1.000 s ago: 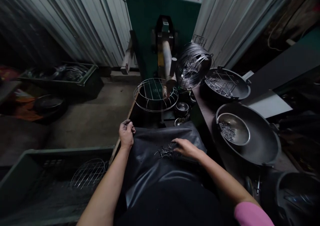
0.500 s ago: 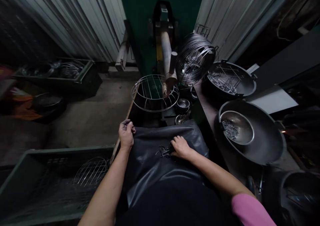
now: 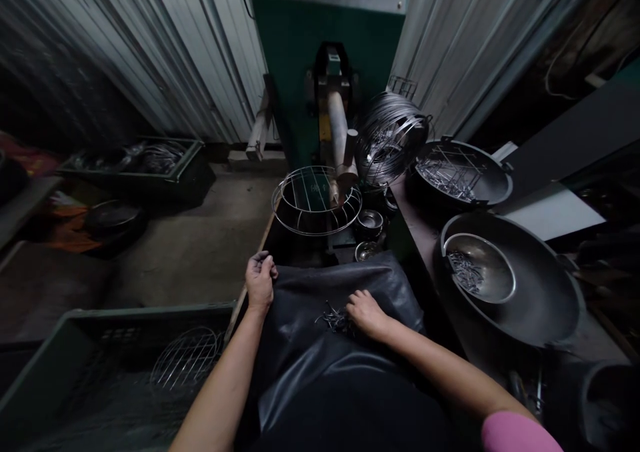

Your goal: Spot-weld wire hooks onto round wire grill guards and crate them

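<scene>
in the head view, the right hand (image 3: 369, 315) has its fingers curled down over the small wire pieces (image 3: 336, 319) on the dark apron (image 3: 320, 365), best gathered lightly so they don't tangle or scatter. the left hand (image 3: 260, 277), fingers folded in by the apron's far edge, would do well to keep that cloth level; whether it grips anything i can't tell.

Workshop for metal wire goods. Green machine (image 3: 333, 32) against corrugated metal wall (image 3: 175, 52); coiled wire (image 3: 390, 139) beside it. Round wire rack (image 3: 317, 201) at machine's arm, wide pans (image 3: 525, 285) with short metal pieces (image 3: 465, 271), plastic crate (image 3: 75, 372) on left.
</scene>
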`<state>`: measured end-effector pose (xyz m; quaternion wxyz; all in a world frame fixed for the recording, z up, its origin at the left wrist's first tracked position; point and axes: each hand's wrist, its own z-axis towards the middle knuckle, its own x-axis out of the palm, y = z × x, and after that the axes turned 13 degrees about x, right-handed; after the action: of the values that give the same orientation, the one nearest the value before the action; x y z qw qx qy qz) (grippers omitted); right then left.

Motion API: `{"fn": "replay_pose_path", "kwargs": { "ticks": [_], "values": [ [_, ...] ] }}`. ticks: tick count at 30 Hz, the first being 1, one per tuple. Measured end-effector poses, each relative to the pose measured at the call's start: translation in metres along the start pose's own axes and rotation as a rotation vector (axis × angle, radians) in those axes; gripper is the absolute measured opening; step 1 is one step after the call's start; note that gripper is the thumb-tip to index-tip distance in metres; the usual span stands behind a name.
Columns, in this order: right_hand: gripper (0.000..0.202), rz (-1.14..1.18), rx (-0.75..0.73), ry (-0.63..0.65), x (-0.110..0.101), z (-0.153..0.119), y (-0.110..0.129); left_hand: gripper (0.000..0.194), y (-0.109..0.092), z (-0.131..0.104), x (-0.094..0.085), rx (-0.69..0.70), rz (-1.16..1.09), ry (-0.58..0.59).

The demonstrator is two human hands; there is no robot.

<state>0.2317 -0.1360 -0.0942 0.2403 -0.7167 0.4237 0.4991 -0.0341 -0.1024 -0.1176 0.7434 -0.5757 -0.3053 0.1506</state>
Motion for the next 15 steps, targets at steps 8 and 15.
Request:
{"fn": "replay_pose_path", "kwargs": {
  "ticks": [8, 15],
  "values": [
    [0.017, -0.008, 0.112, 0.103, -0.016, -0.006, -0.008, 0.030, -0.003, 0.000, 0.002, 0.004, -0.011, -0.001],
    [0.031, -0.011, 0.229, 0.003, -0.015, -0.006, -0.010, 0.030, -0.005, -0.001, -0.001, 0.022, -0.033, -0.013]
  ]
}}
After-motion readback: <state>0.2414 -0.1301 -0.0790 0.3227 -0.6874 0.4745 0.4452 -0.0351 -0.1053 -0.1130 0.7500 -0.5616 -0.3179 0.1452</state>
